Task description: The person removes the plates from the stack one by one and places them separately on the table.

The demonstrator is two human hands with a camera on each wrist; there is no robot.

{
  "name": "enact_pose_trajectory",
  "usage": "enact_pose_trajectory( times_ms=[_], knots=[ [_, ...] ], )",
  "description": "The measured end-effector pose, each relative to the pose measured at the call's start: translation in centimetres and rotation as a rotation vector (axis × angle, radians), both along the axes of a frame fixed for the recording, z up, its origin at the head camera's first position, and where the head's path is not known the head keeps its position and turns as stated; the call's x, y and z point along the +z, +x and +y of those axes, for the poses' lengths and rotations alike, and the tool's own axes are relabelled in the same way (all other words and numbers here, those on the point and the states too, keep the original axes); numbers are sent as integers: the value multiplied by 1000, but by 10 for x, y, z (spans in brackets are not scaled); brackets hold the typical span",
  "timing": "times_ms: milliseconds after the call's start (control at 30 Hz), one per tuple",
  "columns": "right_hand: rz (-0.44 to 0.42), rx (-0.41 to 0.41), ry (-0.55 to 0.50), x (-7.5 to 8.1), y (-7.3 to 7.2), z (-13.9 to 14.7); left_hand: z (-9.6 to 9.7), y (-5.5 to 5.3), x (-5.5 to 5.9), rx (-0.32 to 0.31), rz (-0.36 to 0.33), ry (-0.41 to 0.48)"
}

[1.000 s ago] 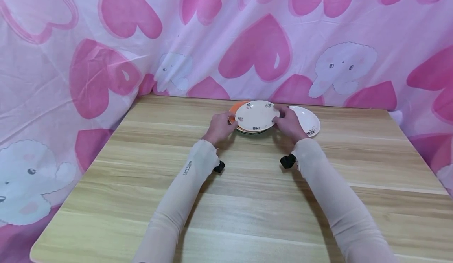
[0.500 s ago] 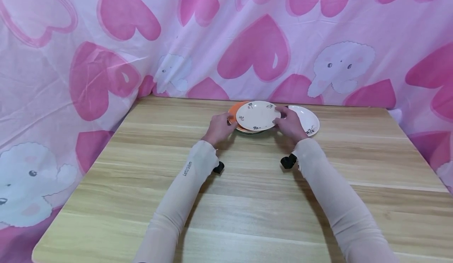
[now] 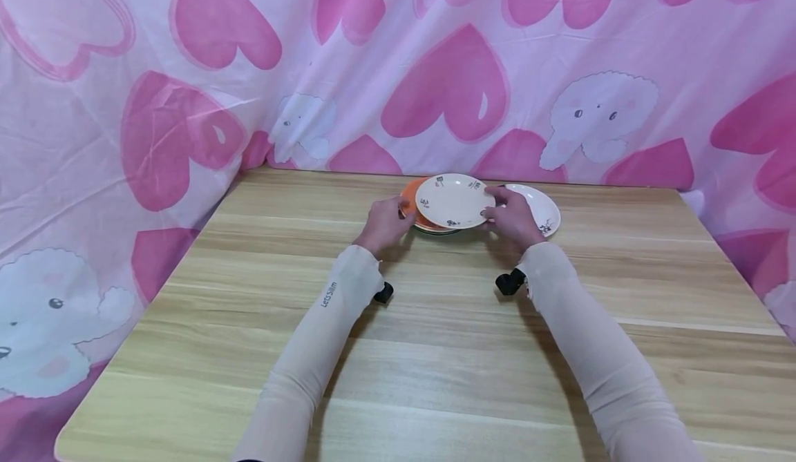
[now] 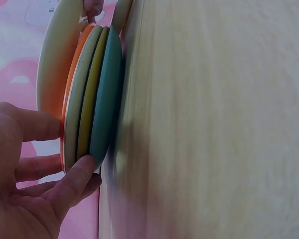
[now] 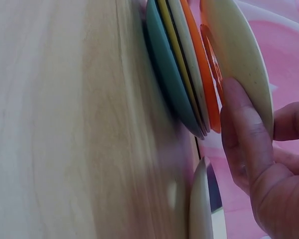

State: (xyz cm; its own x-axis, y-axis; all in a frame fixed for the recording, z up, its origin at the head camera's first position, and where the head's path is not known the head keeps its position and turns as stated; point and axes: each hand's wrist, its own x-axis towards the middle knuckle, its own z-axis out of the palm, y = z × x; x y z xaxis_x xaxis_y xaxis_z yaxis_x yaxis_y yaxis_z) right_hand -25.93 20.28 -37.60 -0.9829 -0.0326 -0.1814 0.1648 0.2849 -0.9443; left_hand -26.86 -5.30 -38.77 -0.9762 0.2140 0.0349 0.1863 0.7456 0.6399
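A white plate (image 3: 456, 201) with small dark motifs on its rim is raised on its right side, where my right hand (image 3: 513, 217) pinches its edge between thumb and fingers. In the right wrist view a gap shows between this plate (image 5: 239, 47) and the orange plate (image 5: 204, 74) below. Under the orange plate come a cream plate (image 4: 78, 99), a yellow one (image 4: 93, 92) and a teal one (image 4: 107, 94), stacked at the table's back. My left hand (image 3: 384, 223) holds this stack at its left edge, fingers on the orange rim and thumb low by the teal plate.
Another white plate (image 3: 539, 208) with a dark floral print lies on the wooden table (image 3: 429, 351) just right of the stack, partly behind my right hand. A pink heart-patterned curtain (image 3: 448, 82) hangs right behind the table's back edge. Both wrists carry black mounts (image 3: 510, 282).
The white plate has shifted slightly right and up in my right hand, baring more of the orange plate. My left hand has stayed at the stack.
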Motion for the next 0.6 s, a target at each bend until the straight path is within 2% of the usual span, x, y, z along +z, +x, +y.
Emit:
enact_pose_trajectory(
  times_ms=[233,600],
  knots=[
    [-5,20,-2,4,4,6,-1,1,1,-13,9,2],
    [-20,70,68,2,7,18,0,2,2,-11,-6,0]
  ],
)
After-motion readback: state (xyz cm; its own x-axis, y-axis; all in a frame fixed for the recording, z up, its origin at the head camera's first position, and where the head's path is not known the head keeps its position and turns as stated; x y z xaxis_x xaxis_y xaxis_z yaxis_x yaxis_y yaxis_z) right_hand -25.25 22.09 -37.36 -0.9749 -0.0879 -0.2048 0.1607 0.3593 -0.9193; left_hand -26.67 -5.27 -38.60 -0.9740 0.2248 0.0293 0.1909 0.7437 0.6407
